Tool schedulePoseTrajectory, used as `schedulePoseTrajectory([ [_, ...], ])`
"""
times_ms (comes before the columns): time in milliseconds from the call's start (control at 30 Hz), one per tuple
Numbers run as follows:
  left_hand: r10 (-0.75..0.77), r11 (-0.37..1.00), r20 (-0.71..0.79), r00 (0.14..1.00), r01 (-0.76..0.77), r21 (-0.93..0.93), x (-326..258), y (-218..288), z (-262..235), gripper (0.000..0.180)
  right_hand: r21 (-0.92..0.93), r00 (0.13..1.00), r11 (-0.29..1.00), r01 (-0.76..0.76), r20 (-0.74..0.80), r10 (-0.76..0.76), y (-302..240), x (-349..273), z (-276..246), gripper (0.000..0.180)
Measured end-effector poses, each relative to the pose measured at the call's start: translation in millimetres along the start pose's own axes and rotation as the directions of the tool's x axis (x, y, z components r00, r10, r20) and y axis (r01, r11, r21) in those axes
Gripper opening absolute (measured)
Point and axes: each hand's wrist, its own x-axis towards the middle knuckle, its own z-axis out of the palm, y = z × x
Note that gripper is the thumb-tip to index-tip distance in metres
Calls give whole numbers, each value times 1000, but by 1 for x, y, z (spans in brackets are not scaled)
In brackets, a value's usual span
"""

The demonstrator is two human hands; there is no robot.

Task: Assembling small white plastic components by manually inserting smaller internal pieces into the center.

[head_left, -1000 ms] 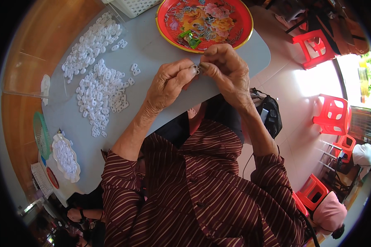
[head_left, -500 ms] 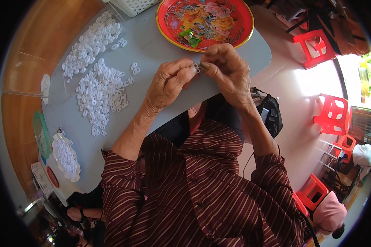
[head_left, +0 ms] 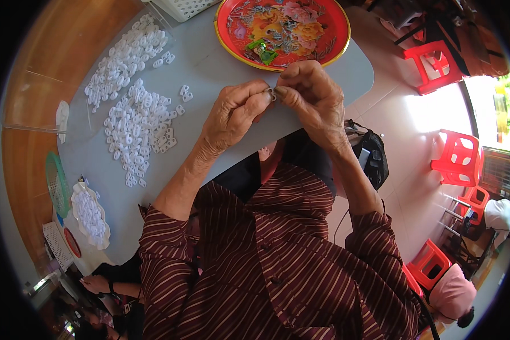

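My left hand (head_left: 235, 110) pinches a small pale ring-shaped piece (head_left: 273, 95) between thumb and forefinger. From the other side, the thumb and forefinger of my right hand (head_left: 316, 102) meet at the same piece; its other fingers are curled. Fingertips hide much of the piece, so its exact kind is unclear. Both hands are above the grey table (head_left: 209, 51), at its near edge. Just beyond them lies a round red flowered tray (head_left: 224, 34) with many thin metal bits and a green wrapper (head_left: 262, 52). Left of my hands are heaps of small white two-holed plastic pieces (head_left: 133, 127).
A second white heap (head_left: 127, 56) lies farther off, near a white basket (head_left: 181, 8). At left stand a scalloped dish (head_left: 99, 241) of white pieces and a green mesh basket (head_left: 56, 184). Another person's hand (head_left: 96, 283) shows lower left. Red stools (head_left: 456, 157) stand at right.
My hands stay almost in place, fingertips still together at the small piece. At the lower left, the other person's hand has moved slightly up and left, its fingers now more extended.
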Motion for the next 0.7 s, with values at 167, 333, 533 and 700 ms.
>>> schedulePoseTrajectory([
  [167, 46, 999, 9, 999, -46, 1, 0, -2, 2, 29, -149, 999, 988, 43, -24, -47, 2, 0, 1, 20],
  [333, 60, 998, 26, 998, -60, 30, 0, -2, 0, 29, -168, 1000, 986, -7, -16, 4, -6, 0, -1, 14],
  [533, 83, 997, 23, 996, -83, 1, -1, -1, 0, 29, -227, 998, 973, -45, 33, 53, -15, 2, -2, 7],
  [700, 120, 992, 15, 993, -121, 25, -1, -1, 2, 23, -346, 999, 938, -10, 26, 20, -18, 6, 0, 9],
])
